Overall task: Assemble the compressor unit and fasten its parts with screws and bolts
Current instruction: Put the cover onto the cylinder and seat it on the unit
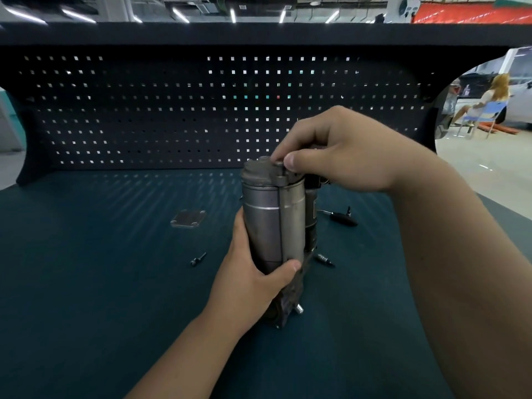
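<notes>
partly done, by the look of it: the compressor unit (273, 220) stands upright on the worktop (100, 283) in the middle of the frame, its grey cylinder and end cap (259, 171) already together on the darker base. the left hand (253, 283) is wrapped round the lower part of the cylinder, thumb across the front, steadying it. the right hand (339, 156) comes in from the right and pinches a small fastener head at the rim of the cap between thumb and forefinger. a thin dark rod (280, 226) runs down the side beneath that spot, so this is probably a long bolt being started by hand, though the fingers hide the head itself. not yet fitted are a square metal plate (188, 218) lying left of the unit, a short screw (198, 259) below it, and another screw (324, 259) just right of the unit's base. a black plug on a thin wire (342, 218) lies at centre right. nothing blocks either hand, but the loose screws sit near the base and could be knocked. a dark pegboard (144, 110) closes the back of the worktop.
</notes>
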{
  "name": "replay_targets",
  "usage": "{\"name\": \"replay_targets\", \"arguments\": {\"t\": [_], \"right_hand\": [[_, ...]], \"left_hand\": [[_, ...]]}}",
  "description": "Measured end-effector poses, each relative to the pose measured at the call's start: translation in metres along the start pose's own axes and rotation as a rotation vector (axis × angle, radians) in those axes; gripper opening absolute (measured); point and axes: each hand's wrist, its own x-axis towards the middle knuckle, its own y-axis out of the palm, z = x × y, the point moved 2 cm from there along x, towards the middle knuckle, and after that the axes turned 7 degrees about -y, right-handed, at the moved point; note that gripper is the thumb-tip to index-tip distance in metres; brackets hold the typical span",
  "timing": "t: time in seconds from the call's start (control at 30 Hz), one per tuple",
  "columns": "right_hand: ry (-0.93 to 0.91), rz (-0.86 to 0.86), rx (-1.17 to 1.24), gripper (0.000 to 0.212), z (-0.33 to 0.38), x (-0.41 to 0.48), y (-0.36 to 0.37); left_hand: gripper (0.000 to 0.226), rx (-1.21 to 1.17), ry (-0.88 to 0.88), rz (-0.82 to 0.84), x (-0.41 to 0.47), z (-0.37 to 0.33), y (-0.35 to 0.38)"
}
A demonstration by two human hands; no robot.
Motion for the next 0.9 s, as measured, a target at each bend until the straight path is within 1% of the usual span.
{"name": "replay_targets", "arguments": {"t": [0.1,0.23,0.27,0.37,0.4,0.47,0.53,0.6,0.63,0.7,0.8,0.87,0.9], "right_hand": [[-0.008,0.006,-0.034,0.011,0.002,0.003,-0.003],[0.001,-0.052,-0.192,0.032,0.004,0.010,0.005],[0.000,-0.062,-0.210,0.032,0.004,0.010,0.006],[-0.013,-0.053,-0.139,0.018,0.007,0.007,0.007],[-0.017,-0.050,-0.133,0.018,0.008,0.007,0.007],[-0.006,-0.079,-0.199,0.031,0.010,0.008,0.009],[0.015,-0.128,-0.335,0.042,0.014,0.012,0.016],[0.024,-0.184,-0.438,0.048,0.017,0.014,0.023],[0.019,-0.205,-0.442,0.048,0.018,0.012,0.025],[-0.001,-0.184,-0.359,0.040,0.017,0.008,0.024],[-0.024,-0.044,-0.213,0.012,0.014,0.001,0.012],[-0.019,-0.001,-0.222,0.010,0.013,0.002,0.005],[-0.010,-0.003,-0.249,0.014,0.013,0.004,0.004]], "left_hand": [[0.104,0.002,0.013,0.029,0.001,0.003,-0.002],[0.100,0.020,0.036,0.074,0.003,0.007,-0.006],[0.098,0.022,0.040,0.078,0.003,0.008,-0.007],[0.093,0.015,0.045,0.080,0.003,0.007,-0.007],[0.091,0.011,0.051,0.082,0.003,0.007,-0.006],[0.091,-0.001,0.068,0.095,0.003,0.007,-0.006],[0.091,-0.007,0.082,0.098,0.002,0.007,-0.006],[0.089,-0.002,0.092,0.090,0.001,0.007,-0.006],[0.088,0.001,0.094,0.085,0.001,0.006,-0.006],[0.089,-0.001,0.104,0.075,0.000,0.006,-0.006],[0.101,-0.022,0.095,0.074,0.001,0.004,-0.006],[0.109,-0.026,0.073,0.069,0.001,0.004,-0.005],[0.111,-0.020,0.063,0.064,0.001,0.005,-0.005]]}}
